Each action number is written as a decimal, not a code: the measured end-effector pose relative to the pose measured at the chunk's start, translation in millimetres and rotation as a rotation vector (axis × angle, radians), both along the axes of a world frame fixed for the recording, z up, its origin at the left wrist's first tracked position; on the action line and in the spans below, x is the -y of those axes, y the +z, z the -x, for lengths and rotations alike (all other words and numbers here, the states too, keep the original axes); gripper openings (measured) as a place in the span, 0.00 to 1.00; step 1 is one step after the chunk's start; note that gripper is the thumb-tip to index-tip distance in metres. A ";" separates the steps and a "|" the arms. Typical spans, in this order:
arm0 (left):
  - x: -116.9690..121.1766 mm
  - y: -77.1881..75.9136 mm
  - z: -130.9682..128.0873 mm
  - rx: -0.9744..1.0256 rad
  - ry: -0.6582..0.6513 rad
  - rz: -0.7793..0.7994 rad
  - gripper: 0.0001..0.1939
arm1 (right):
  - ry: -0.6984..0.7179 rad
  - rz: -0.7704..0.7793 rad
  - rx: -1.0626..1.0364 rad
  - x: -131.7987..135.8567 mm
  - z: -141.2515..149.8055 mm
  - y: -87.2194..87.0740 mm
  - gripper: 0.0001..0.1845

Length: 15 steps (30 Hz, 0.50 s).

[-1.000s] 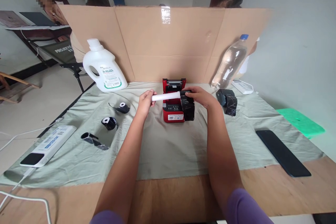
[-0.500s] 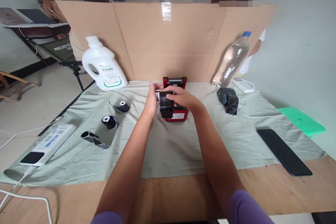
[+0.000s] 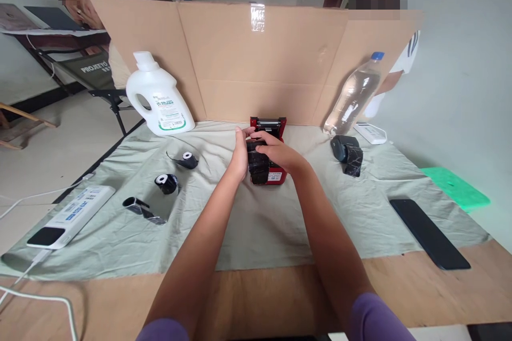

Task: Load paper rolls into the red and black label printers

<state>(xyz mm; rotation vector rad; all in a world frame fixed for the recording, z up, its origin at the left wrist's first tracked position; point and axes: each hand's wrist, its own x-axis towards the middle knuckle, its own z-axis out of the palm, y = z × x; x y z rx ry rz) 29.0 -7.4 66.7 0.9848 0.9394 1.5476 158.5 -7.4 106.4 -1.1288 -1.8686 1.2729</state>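
Observation:
Between my two hands is a black label roll [image 3: 258, 166], with a loose strip hanging down in front. My left hand [image 3: 240, 157] cups its left end, the palm against it and the fingers reaching behind. My right hand [image 3: 282, 152] grips the roll from the right, fingers closed over its top. The white tube is hidden by the hands and the roll. Just behind stands a red label printer [image 3: 276, 177] with its lid raised; the roll covers its left front.
Three small black rolls [image 3: 166, 184] lie left. A white power strip [image 3: 72, 217] lies near the left edge. A detergent jug [image 3: 160, 98] and a water bottle [image 3: 354, 96] stand before the cardboard screen [image 3: 264, 64]. At right are a black device [image 3: 340, 148] and a phone [image 3: 430, 233].
The white tube has gone out of sight as the roll moved left along it to my left hand. Both hands are now close together, shifted slightly right since half a second ago.

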 end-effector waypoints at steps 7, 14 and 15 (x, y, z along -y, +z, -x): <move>-6.0 0.2 10.0 -0.062 0.068 0.118 0.28 | -0.135 -0.114 -0.007 -19.3 -24.4 -6.4 0.14; -6.1 6.9 31.7 -0.114 0.169 0.090 0.26 | -0.348 -0.209 0.153 -42.3 -37.8 -28.3 0.13; -5.5 7.8 32.9 -0.137 0.170 0.086 0.24 | -0.353 -0.215 0.173 -44.0 -35.8 -31.5 0.13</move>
